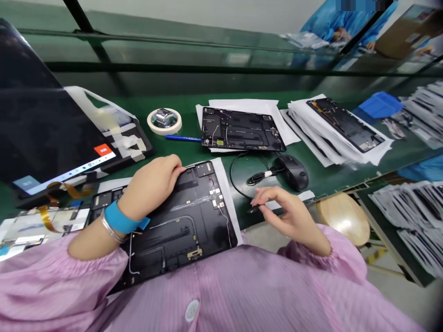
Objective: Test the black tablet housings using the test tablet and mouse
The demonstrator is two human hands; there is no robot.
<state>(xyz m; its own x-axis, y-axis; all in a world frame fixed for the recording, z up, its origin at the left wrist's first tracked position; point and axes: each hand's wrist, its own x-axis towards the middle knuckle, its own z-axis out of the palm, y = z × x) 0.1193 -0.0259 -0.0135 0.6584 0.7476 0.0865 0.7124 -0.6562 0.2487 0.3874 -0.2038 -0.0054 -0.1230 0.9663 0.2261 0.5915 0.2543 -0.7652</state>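
My left hand, with a blue band and a bracelet at the wrist, is closed over the upper edge of a black tablet back housing. The housing lies tilted close to my body on white paper, its inside up, showing thin wires, strips of tape and small metal parts. To the right of it, my right hand pinches the plug end of a black cable between thumb and fingers. That cable loops back towards a bundled cord beside a black computer mouse.
A second open housing rests on paper behind, with a blue pen and a tape roll left of it. A screen stands at left. Stacked housings lie right, near a stool. Co-workers sit beyond.
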